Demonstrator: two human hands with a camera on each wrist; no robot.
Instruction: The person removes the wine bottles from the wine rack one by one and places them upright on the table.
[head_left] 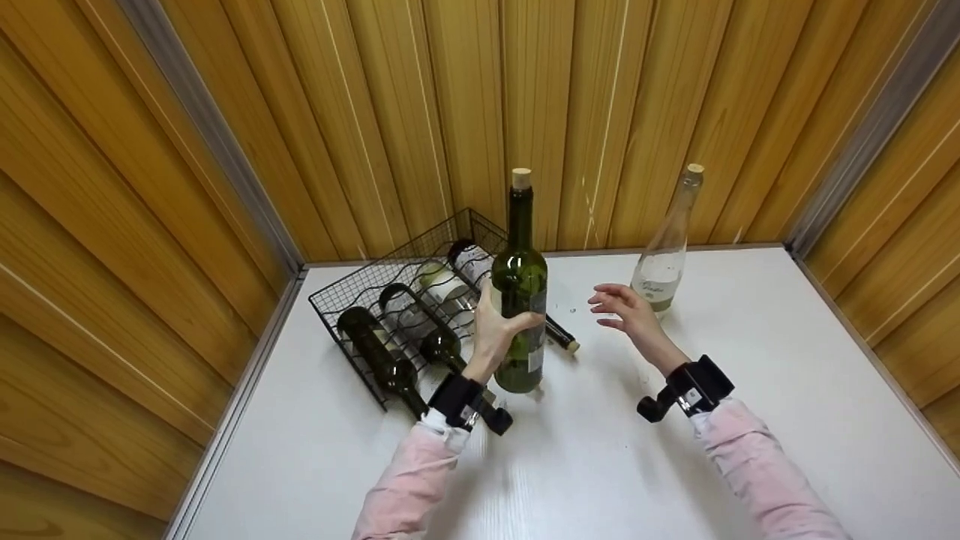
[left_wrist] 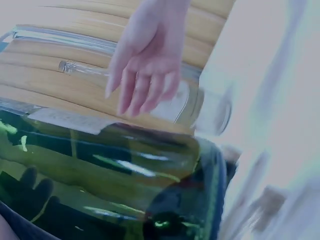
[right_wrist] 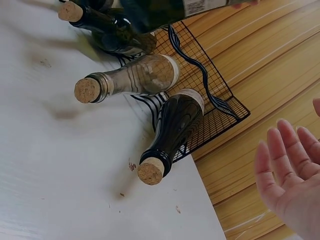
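Observation:
My left hand (head_left: pixel 499 326) grips the body of an upright green wine bottle (head_left: pixel 520 292) with a cork, held at the table's middle; in the left wrist view the green glass (left_wrist: pixel 110 185) fills the lower frame. My right hand (head_left: pixel 626 311) hovers open just right of that bottle, holding nothing; its fingers (left_wrist: pixel 142 90) are spread and its palm (right_wrist: pixel 292 172) faces the rack. A clear corked bottle (head_left: pixel 664 251) stands upright behind the right hand. Several corked bottles (right_wrist: pixel 172 132) lie in a black wire rack (head_left: pixel 352 289) on the left.
The white table (head_left: pixel 750 420) sits in a corner of wooden panel walls (head_left: pixel 600 112). Bottle necks (right_wrist: pixel 92 90) stick out of the rack toward the table's middle. Bare tabletop stretches along the front and right side.

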